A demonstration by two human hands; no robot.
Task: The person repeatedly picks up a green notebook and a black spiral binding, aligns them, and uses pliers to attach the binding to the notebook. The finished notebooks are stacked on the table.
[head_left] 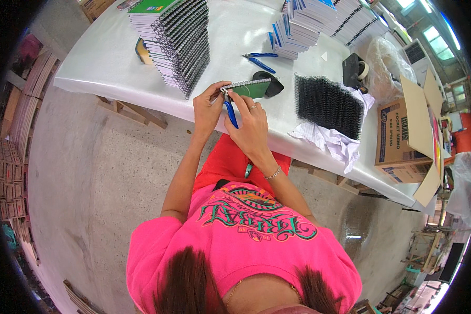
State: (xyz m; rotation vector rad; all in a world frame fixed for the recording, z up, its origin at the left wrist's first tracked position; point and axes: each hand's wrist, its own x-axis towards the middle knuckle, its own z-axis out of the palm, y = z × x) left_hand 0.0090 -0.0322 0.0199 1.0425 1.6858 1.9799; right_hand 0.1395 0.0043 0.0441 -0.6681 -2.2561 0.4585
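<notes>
A small green notebook (250,90) with a dark wire spiral along its far edge lies at the table's near edge. My left hand (209,107) is closed on the notebook's left end, thumb and fingers pinching by the spiral's tip. Blue-handled cutting pliers (231,113) are in my right hand (248,123), their jaws at the left end of the spiral. The fingers partly hide the jaws, so I cannot tell whether they touch the wire. Just right of the notebook rests a black rounded object (273,86).
Stacked spiral notebooks (178,47) rise at the left. A second blue-handled pair of pliers (261,62) lies farther back. Loose black spirals (327,104) sit on crumpled paper (332,144). An open cardboard box (397,131) stands at the right, near a tape dispenser (354,70). More notebooks (301,31) are piled behind.
</notes>
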